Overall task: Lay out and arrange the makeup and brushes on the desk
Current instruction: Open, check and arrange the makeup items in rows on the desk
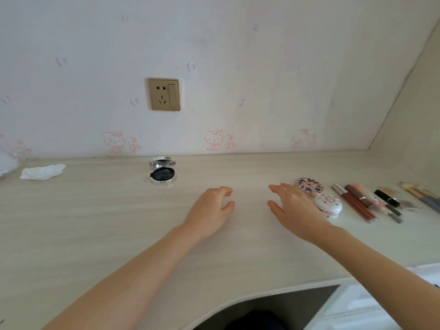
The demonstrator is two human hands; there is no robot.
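My left hand (213, 210) hovers over the middle of the pale desk (95, 222), fingers loosely curled, holding nothing. To its right, my right hand (292, 208) is spread with straight fingers and also holds nothing. Just right of that hand lie a round patterned compact (309, 185) and a white round compact (328, 204). Further right, lipsticks and lip gloss tubes (354, 202) lie in a row, followed by a black lipstick (387, 197) and brushes (421, 195) near the right edge. An open silver cushion compact (163, 172) sits by the wall.
A crumpled white tissue (42, 172) lies at the back left, beside a clear object (8, 163) at the frame edge. A gold wall socket (164, 94) is above the desk. The desk's front edge curves around a dark gap (273, 310).
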